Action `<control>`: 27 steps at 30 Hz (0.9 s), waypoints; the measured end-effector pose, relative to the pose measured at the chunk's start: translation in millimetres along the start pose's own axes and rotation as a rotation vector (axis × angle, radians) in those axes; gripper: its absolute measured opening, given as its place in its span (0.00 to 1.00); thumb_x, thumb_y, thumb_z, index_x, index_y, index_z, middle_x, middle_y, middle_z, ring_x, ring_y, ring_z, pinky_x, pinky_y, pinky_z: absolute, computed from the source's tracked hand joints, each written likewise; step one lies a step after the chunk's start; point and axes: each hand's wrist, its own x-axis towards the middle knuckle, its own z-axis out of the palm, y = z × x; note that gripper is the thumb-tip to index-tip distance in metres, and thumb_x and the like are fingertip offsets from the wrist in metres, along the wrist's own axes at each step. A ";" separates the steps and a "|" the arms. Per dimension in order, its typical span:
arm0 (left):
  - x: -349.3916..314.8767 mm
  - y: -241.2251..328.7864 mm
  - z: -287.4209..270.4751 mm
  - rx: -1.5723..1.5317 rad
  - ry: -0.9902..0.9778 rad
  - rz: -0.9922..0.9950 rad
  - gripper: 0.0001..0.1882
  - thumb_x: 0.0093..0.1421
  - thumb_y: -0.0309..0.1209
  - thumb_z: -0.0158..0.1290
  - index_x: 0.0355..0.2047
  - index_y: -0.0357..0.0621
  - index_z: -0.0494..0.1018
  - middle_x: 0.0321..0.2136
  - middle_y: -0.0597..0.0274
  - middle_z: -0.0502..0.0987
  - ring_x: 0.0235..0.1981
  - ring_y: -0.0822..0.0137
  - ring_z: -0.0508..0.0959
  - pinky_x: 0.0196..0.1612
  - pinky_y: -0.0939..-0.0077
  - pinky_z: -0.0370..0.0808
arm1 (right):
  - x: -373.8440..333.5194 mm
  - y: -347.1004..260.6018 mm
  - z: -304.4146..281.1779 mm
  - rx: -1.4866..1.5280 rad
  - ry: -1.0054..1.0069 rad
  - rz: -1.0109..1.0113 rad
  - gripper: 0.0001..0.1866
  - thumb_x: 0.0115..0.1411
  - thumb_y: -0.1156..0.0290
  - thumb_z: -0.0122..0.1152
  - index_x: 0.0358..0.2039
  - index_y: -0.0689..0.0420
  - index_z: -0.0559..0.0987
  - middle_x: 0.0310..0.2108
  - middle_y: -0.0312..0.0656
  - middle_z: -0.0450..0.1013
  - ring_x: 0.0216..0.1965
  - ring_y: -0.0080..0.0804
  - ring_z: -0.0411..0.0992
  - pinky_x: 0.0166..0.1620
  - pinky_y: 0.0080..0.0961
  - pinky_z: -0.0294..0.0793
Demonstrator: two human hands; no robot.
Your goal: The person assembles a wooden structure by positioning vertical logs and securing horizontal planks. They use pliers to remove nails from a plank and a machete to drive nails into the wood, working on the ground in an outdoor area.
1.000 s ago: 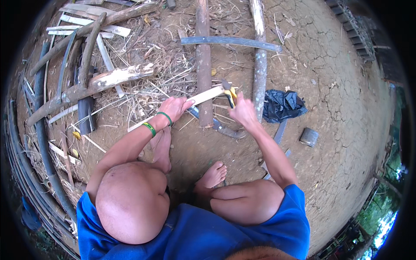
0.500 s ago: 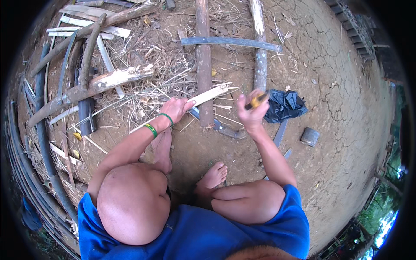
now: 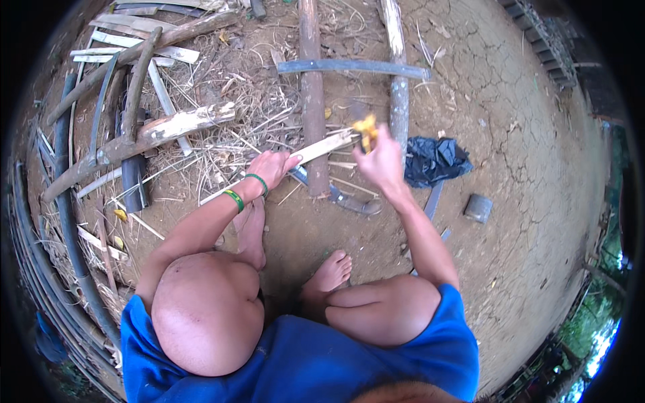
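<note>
My left hand (image 3: 270, 169), with green bands at the wrist, is closed on a pale split strip of wood or bamboo (image 3: 322, 148). The strip lies slanted across the near end of a brown log (image 3: 313, 127), and its far end is splintered. My right hand (image 3: 378, 160) grips a yellow-and-black tool (image 3: 365, 127) beside the strip's splintered end. Motion blurs the tool, so its kind and any contact with the strip are unclear. Near the log's end lies a curved dark piece (image 3: 356, 203), like a handle; part of it is hidden.
A flat grey bamboo strip (image 3: 356, 66) bridges the brown log and a second pole (image 3: 398, 101). On the right lie a black plastic bag (image 3: 437, 161), a flat grey blade (image 3: 433, 201) and a short grey cylinder (image 3: 478, 208). Branches (image 3: 148, 131) and shavings cover the left ground.
My right hand has swung left and slightly forward with the yellow-and-black tool, toward the strip's splintered end. My left hand keeps its hold on the strip.
</note>
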 end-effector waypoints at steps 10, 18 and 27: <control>3.8 4.3 2.0 0.003 0.013 0.015 0.29 0.71 0.54 0.41 0.31 0.41 0.77 0.25 0.39 0.79 0.32 0.36 0.79 0.38 0.43 0.75 | -10.2 15.1 11.8 0.200 0.349 -0.198 0.22 0.53 0.69 0.63 0.43 0.72 0.70 0.26 0.57 0.77 0.26 0.52 0.79 0.30 0.41 0.81; 8.4 7.1 -7.5 0.037 -0.021 0.001 0.30 0.70 0.55 0.40 0.31 0.41 0.77 0.26 0.41 0.80 0.34 0.38 0.80 0.40 0.46 0.76 | -11.8 6.5 11.8 0.256 0.368 -0.005 0.26 0.54 0.64 0.65 0.47 0.70 0.71 0.35 0.63 0.78 0.37 0.59 0.79 0.43 0.46 0.81; 27.7 8.4 -17.5 -0.272 -0.023 -0.041 0.30 0.66 0.59 0.47 0.38 0.43 0.80 0.26 0.51 0.82 0.30 0.54 0.83 0.38 0.57 0.77 | -2.6 65.3 18.8 0.397 0.032 0.189 0.23 0.59 0.61 0.66 0.48 0.61 0.71 0.33 0.48 0.76 0.36 0.39 0.77 0.42 0.35 0.76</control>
